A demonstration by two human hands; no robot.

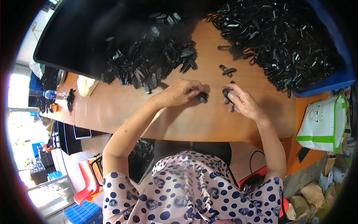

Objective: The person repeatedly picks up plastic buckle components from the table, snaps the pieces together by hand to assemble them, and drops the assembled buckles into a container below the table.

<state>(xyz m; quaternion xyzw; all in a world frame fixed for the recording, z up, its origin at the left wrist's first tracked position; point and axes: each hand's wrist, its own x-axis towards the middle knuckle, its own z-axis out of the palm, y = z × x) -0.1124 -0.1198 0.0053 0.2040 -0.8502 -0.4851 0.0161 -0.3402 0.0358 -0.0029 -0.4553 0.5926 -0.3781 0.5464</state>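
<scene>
Between thumb and fingers, my left hand point(179, 92) grips a small glossy black plastic piece point(201, 98) just above the wooden table point(108, 108). To its right, my right hand point(242, 102) pinches another dark elongated piece point(226, 93), partly covered by the fingers. The two hands are apart. A few loose black pieces point(228, 71) lie on the table beyond my right hand. At the far left is a heap of similar black pieces point(149, 63); a larger heap point(276, 41) spreads at the far right.
A blue tray point(328, 84) edges the right heap, and a large black tray point(71, 41) stands far left. A white and green bag point(320, 123) sits at the table's right end, near a phone point(302, 154). A red chair point(87, 179) is lower left.
</scene>
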